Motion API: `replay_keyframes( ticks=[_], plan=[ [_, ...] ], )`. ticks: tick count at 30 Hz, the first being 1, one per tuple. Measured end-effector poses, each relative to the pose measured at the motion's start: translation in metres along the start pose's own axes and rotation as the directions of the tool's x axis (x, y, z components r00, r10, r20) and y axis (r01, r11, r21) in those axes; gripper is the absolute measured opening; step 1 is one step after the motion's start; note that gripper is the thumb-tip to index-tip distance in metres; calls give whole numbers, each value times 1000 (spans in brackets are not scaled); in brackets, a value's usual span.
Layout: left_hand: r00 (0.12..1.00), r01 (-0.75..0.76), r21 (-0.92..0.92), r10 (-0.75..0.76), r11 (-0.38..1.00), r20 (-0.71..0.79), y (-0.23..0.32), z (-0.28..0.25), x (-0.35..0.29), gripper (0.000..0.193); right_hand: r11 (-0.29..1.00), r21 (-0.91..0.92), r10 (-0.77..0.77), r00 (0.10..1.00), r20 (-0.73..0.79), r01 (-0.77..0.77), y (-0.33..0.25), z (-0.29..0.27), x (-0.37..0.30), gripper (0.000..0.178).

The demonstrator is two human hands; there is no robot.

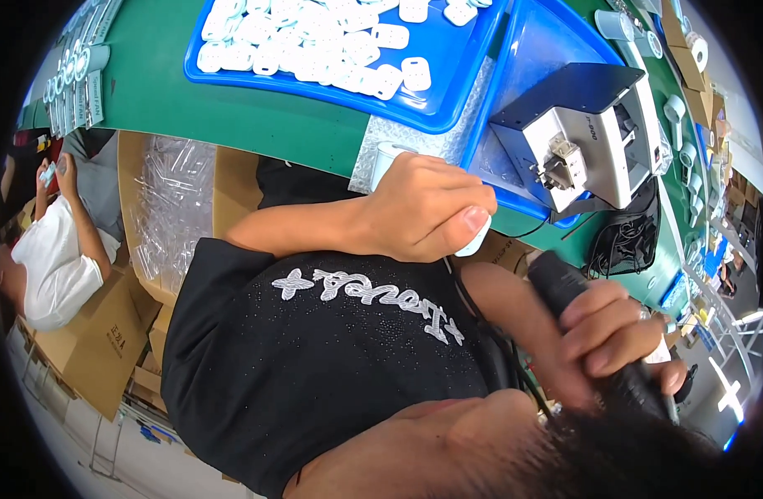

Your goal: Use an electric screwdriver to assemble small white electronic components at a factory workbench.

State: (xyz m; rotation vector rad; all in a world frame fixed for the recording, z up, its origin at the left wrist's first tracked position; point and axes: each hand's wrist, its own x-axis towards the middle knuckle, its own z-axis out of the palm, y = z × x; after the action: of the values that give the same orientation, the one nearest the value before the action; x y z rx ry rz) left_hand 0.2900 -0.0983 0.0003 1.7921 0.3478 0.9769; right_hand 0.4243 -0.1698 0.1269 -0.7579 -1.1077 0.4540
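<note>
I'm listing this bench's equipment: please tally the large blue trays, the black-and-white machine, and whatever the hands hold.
Large blue trays: 2
Black-and-white machine: 1
Pale piece in left hand: 1
Black tool in right hand: 1
Total: 5

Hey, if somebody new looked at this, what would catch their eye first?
Probably the heap of white parts in the blue tray at the top. Next, perhaps, the black tool in the right hand at lower right, and the black-and-white machine at upper right. Near the middle, the left hand holds a white piece.
</note>
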Motion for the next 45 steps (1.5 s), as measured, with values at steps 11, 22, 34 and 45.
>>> replay_keyframes(
  ticks=[11, 22, 34, 45],
  plan=[
    [999, -42, -36, 41, 998, -33, 1, 6, 6, 25, 994, 10, 113, 988, -104, -113, 45, -50, 4, 79],
    [1000, 9, -20, -9, 1000, 10, 1, 0, 5, 25, 975, 213, 41, 992, 119, -65, 6, 15, 7, 26],
    [1000, -5, -21, 5, 1000, 10, 0, 4, 2, 25, 926, 349, -154, 988, -3, 146, 13, 22, 2, 27],
    [1000, -10, -17, 10, 1000, 17, 3, 1, 5, 25, 989, 121, 63, 979, 193, -88, 1, 7, 0, 45]
  ],
)
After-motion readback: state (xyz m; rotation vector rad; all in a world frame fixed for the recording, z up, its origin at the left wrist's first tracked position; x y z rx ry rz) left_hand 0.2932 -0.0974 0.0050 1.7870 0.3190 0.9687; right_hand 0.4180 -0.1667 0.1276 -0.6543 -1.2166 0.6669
